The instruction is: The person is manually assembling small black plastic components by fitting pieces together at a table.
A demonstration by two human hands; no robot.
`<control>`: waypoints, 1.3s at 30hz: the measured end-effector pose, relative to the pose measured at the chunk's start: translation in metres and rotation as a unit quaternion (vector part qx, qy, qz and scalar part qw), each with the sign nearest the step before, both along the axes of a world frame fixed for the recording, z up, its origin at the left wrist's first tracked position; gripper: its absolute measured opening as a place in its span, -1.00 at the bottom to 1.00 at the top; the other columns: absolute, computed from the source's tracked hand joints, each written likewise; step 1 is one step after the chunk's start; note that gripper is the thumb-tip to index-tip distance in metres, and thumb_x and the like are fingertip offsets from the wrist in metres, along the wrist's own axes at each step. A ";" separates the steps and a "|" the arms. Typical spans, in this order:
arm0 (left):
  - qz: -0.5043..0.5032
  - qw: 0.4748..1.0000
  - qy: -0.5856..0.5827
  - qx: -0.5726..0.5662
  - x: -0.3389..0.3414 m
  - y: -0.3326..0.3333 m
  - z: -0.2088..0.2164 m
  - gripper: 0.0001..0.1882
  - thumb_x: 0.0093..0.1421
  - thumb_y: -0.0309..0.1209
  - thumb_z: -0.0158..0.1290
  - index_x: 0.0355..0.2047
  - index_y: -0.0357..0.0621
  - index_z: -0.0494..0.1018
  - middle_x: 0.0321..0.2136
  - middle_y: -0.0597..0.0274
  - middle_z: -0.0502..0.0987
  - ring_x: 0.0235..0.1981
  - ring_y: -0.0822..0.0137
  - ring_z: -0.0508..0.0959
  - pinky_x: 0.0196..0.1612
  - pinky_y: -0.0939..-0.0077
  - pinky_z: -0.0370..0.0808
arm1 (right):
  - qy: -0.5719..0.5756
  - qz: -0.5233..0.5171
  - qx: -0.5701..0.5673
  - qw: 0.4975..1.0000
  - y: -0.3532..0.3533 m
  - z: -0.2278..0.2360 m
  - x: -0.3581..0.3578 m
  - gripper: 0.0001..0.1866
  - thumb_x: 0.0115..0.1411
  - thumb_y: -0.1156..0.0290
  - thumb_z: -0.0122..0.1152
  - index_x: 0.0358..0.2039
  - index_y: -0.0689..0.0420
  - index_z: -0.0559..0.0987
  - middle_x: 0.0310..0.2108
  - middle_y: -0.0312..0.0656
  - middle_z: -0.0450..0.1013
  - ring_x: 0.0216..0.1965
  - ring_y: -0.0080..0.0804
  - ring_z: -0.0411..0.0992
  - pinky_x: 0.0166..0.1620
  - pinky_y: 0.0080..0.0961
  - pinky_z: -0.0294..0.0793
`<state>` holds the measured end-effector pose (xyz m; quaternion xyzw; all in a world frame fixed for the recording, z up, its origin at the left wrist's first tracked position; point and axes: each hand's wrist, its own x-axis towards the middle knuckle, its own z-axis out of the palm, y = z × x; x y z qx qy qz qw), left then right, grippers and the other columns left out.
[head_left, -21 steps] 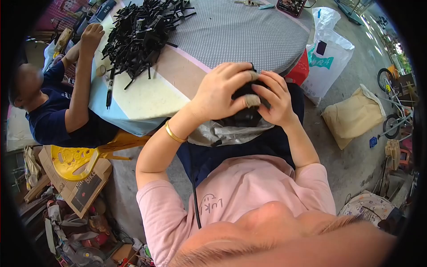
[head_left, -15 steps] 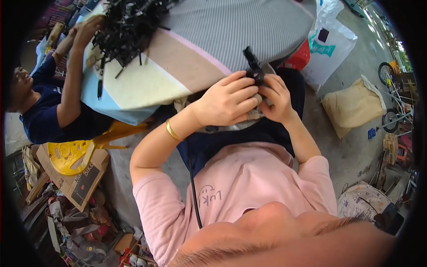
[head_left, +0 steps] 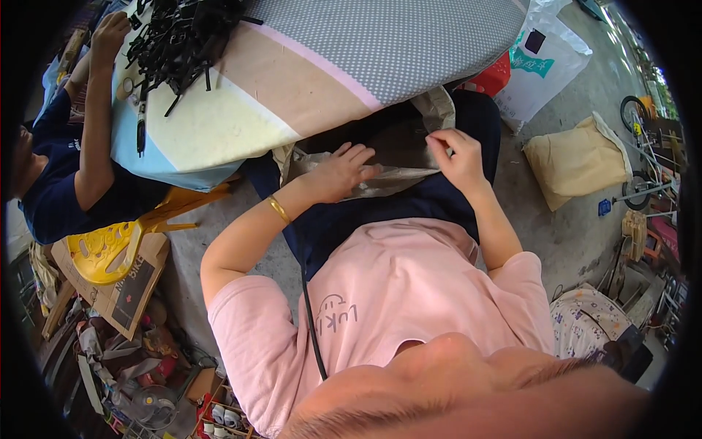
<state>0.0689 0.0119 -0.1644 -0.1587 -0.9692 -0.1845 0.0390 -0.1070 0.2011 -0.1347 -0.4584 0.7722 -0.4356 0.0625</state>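
My left hand (head_left: 342, 174) holds nothing and is open, its fingers stretched over the near left rim of a pale beige sack (head_left: 398, 178). The sack lies gaping across my lap, below the table's edge; its inside is dark and hard to make out. My right hand (head_left: 459, 157) is closed in a pinch at the sack's right side. Whatever its fingertips hold is too small to tell. Far left on the table is a tangled heap of black plastic parts (head_left: 179, 55); one black piece (head_left: 141, 128) lies apart from it.
A striped cloth covers the table (head_left: 314, 80). At the left sits another person (head_left: 88, 157), arms raised by the heap. A yellow plastic chair (head_left: 102, 252) stands behind them. To my right are a red container (head_left: 493, 79), a white plastic bag (head_left: 537, 69) and a tan sack (head_left: 578, 164).
The black part that both my hands held is out of them and no longer in sight. My hands have moved apart, the left one down and leftward. The other person's hands have shifted too.
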 end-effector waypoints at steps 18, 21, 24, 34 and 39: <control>-0.022 0.966 -0.241 -0.093 0.032 0.011 -0.066 -0.79 0.01 -0.44 -0.10 -0.31 -0.13 0.39 -0.35 0.07 0.43 -0.22 0.16 0.42 -0.20 0.38 0.44 | 0.015 0.288 0.339 0.895 0.018 -0.088 0.048 -0.80 -0.03 0.41 0.07 -0.35 0.13 0.51 -0.47 -0.12 0.45 -0.36 -0.12 0.43 -0.32 -0.26 0.41; -0.010 0.968 -0.237 -0.086 0.032 0.011 -0.062 -0.79 0.02 -0.44 -0.12 -0.30 -0.13 0.39 -0.37 0.06 0.45 -0.22 0.14 0.42 -0.19 0.35 0.42 | 0.044 0.294 0.362 0.883 0.012 -0.079 0.051 -0.82 -0.05 0.40 0.12 -0.37 0.11 0.51 -0.48 -0.10 0.44 -0.38 -0.15 0.43 -0.33 -0.28 0.40; 0.001 0.973 -0.230 0.022 0.025 0.001 -0.034 -0.72 -0.09 -0.51 -0.03 -0.28 -0.15 0.37 -0.32 0.06 0.40 -0.19 0.09 0.39 -0.13 0.31 0.38 | -0.032 0.198 0.230 0.952 0.001 -0.029 0.047 -0.83 -0.05 0.41 0.09 -0.40 0.11 0.51 -0.49 -0.08 0.44 -0.38 -0.10 0.43 -0.33 -0.26 0.42; 0.116 0.944 -0.273 0.145 0.003 -0.023 -0.034 -0.41 -0.16 -0.40 0.05 -0.02 -0.17 0.29 -0.09 -0.07 0.36 -0.02 0.03 0.35 0.02 0.27 0.29 | 0.075 0.244 0.406 0.877 -0.015 -0.059 0.042 -0.73 -0.04 0.22 0.15 -0.36 0.10 0.49 -0.34 0.03 0.45 -0.38 -0.04 0.44 -0.34 -0.18 0.41; 0.020 0.946 -0.294 0.138 0.014 0.001 -0.003 -0.80 -0.16 -0.44 -0.04 -0.45 -0.09 0.47 -0.51 0.06 0.52 -0.40 0.04 0.50 -0.34 0.16 0.41 | 0.077 0.281 0.257 0.922 0.012 -0.033 0.044 -0.78 0.02 0.26 0.05 -0.63 0.11 0.50 -0.61 -0.07 0.45 -0.53 -0.09 0.43 -0.47 -0.20 0.37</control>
